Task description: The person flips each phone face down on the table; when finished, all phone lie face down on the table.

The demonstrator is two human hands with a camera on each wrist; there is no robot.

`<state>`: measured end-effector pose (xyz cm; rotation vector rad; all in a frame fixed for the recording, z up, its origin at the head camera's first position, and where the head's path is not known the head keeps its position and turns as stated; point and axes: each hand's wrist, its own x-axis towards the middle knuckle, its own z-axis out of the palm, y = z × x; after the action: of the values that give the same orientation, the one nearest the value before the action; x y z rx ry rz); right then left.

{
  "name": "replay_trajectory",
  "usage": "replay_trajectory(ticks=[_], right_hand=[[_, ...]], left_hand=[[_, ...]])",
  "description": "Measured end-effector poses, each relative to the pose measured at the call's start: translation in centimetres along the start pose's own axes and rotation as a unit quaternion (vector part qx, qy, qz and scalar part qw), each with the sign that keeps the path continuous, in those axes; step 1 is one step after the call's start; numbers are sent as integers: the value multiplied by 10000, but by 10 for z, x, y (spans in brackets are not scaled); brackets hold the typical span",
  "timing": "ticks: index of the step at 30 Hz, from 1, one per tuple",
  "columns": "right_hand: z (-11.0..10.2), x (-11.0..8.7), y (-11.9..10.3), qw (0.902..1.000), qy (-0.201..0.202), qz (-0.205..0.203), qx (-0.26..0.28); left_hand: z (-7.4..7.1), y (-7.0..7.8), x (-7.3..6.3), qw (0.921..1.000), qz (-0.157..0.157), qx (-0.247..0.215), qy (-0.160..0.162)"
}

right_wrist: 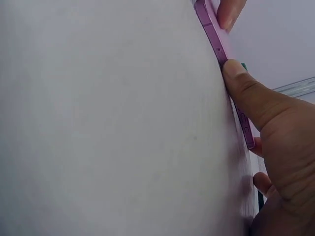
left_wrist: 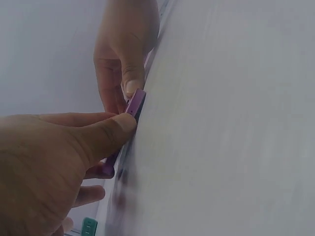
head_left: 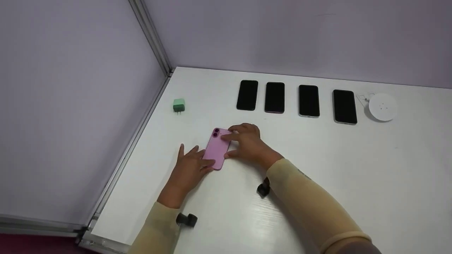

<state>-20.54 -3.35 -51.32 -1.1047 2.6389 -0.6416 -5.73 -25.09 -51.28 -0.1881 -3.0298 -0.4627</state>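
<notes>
A pink phone is back side up at the left-centre of the white table, its two camera lenses toward the far end. My left hand grips its near left part, thumb at the bottom edge and a finger across the back. At the far right side, my right hand holds it with the thumb on the long edge and a finger over the back. Both wrist views show the pink phone edge-on, with the right thumb against its side. Whether it touches the table is hard to tell.
Several dark-screened phones lie in a row along the back of the table. A white round disc with thin wire pieces sits right of them. A green charger plug lies at the back left. Partition walls border the left and back.
</notes>
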Motion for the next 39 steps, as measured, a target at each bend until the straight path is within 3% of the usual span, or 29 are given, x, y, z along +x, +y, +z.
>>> replay_trajectory(ticks=[13,25,28,31,35,39], right_hand=[[-2,-2,-1,9998,-107,94,-139],[-8,4,4,9988,-244,7,-416],[-17,10,9,9982,-147,238,-533],[-27,16,15,9944,-109,728,-762],[-38,23,25,9835,-374,1263,-1243],[-42,26,33,9762,-595,1349,-1593]], left_hand=[[-4,5,1,9993,-267,-46,-270],[-2,10,2,9988,-367,-7,-314],[-1,11,3,9988,-377,10,-298],[1,13,2,9990,-388,-11,-234],[1,12,1,9989,-440,-99,-156],[-2,9,0,9987,-458,-215,-107]])
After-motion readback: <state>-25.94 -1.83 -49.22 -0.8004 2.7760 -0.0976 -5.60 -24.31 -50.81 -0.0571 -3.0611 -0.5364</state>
